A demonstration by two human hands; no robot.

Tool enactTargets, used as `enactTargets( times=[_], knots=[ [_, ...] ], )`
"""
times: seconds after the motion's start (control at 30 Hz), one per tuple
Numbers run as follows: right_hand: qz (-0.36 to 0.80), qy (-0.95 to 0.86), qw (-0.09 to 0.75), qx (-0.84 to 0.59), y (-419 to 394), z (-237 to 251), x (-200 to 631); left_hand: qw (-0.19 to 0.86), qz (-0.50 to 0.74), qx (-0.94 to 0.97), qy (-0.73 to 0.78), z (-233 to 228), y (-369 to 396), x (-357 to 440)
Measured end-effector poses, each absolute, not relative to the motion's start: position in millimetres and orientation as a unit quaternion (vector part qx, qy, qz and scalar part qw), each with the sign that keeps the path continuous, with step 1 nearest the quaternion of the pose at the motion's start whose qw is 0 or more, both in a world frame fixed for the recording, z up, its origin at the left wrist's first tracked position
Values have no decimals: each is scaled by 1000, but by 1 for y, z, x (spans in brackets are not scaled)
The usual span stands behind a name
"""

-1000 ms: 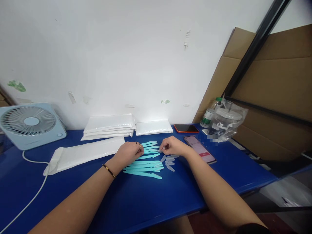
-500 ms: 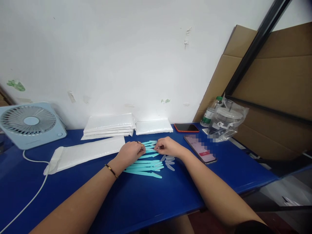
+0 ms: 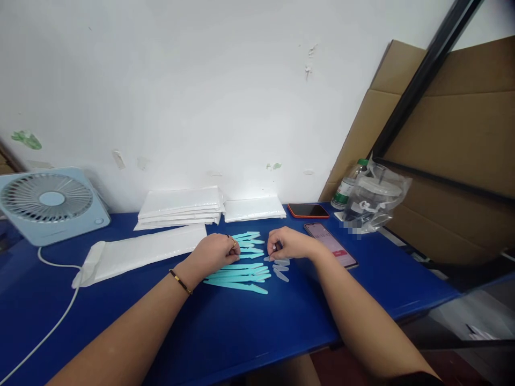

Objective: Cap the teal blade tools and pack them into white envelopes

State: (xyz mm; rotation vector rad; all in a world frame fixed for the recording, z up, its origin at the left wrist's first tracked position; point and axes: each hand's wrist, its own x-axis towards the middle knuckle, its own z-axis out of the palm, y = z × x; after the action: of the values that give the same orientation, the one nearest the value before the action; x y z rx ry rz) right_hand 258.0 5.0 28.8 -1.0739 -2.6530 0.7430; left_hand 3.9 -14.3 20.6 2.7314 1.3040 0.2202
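Left hand (image 3: 215,252) rests knuckles-up on the blue table (image 3: 241,332), fingers curled together over the left ends of the teal plastic sticks (image 3: 241,271). Whether it pinches one cannot be told.

Right hand (image 3: 287,244) sits just right of the sticks, fingertips drawn together; a small clear piece seems to be pinched, too small to confirm.

Sticks lie fanned between and just below the two hands, roughly ten, overlap prevents an exact count. Clear caps (image 3: 280,269) lie directly under the right fingers, about four visible.

Two phones: one (image 3: 330,244) touching the right wrist, one (image 3: 308,210) near the wall. One fan (image 3: 50,203) far left. White mailers (image 3: 181,206) stacked behind the hands.
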Motion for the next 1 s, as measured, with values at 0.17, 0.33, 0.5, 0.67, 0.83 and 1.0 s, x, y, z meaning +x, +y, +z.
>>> enactTargets(
  times=[0.17, 0.33, 0.5, 0.67, 0.83, 1.0],
  knots=[
    [229, -874, 90, -419, 6, 28, 259, 7, 73, 895, 440, 19, -14, 4],
    [216, -880, 128, -403, 5, 23, 246, 30, 80, 896, 436, 17, -11, 2],
    [191, -892, 169, -373, 6, 15, 227, 37, 79, 894, 440, 14, -8, 1],
    [186, -869, 207, -409, 4, 27, 241, 52, 120, 878, 460, 22, -14, 2],
    [265, -852, 82, -443, -4, 47, 270, 155, 87, 884, 433, 31, -22, 3],
    [266, -850, 18, -453, -4, 41, 266, 158, 63, 886, 431, 25, -18, 3]
  ],
)
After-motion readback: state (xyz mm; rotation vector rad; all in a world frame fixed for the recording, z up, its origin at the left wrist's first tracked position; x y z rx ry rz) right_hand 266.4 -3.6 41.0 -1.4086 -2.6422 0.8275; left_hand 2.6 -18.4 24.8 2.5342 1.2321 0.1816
